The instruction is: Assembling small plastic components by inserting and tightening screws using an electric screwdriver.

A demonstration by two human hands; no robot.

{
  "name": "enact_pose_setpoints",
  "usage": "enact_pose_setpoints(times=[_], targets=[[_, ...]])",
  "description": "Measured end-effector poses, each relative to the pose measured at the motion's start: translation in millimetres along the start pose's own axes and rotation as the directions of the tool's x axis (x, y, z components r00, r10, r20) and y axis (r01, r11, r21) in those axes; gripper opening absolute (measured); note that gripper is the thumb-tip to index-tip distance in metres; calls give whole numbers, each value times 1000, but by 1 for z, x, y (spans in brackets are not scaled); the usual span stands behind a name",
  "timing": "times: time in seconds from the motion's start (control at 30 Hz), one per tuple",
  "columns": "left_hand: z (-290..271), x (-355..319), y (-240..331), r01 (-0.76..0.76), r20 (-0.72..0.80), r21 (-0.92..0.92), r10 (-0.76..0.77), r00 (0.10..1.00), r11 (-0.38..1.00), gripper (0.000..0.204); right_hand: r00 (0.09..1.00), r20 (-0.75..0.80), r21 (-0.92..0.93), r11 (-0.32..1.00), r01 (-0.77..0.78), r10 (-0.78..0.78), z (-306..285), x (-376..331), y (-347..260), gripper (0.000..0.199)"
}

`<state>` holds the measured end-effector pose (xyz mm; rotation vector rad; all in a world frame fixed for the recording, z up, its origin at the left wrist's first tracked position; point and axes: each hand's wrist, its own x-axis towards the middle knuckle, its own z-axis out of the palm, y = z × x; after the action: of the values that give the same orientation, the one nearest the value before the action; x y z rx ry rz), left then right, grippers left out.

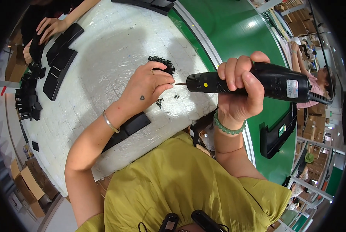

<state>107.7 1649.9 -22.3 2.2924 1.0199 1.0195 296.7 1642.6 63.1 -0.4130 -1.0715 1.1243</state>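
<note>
My right hand (242,92) is wrapped round a black corded electric screwdriver (285,83), held level with its thin bit (180,84) facing left. At the tip of that bit, the thumb and fingers of my left hand (142,87) are pinched together; whatever they hold is too small to make out. Just beyond the left fingers lies a heap of small black screws (163,62), partly hidden by them. A few loose screws (159,102) lie on the near side. Below my left wrist sits a black plastic part (136,124), partly covered by the forearm.
A white-covered table (107,50) spreads before me, a green conveyor belt (234,31) along its right. One black part (275,135) rests on the belt. More black parts (58,73) stand at the left, where a co-worker's hands (51,29) hold one. Cardboard boxes (31,183) stand lower left.
</note>
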Motion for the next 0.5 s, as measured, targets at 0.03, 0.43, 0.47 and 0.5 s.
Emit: enact_pose_setpoints(times=[0.03,0.43,0.47,0.5], targets=[[-2,-1,1,19,-31,8,-18,999,1000,16,1000,13,15,1000,7,-7,0,0,-1,35],[-21,-12,22,-56,-150,18,59,987,998,16,954,299,112,991,-70,34,17,0,-15,33],[-23,-15,24,-49,-156,19,51,986,999,16,926,377,132,989,-69,14,19,0,-15,31],[-24,-18,27,-48,-163,13,50,985,999,15,907,420,116,991,-66,11,23,-2,-16,32]])
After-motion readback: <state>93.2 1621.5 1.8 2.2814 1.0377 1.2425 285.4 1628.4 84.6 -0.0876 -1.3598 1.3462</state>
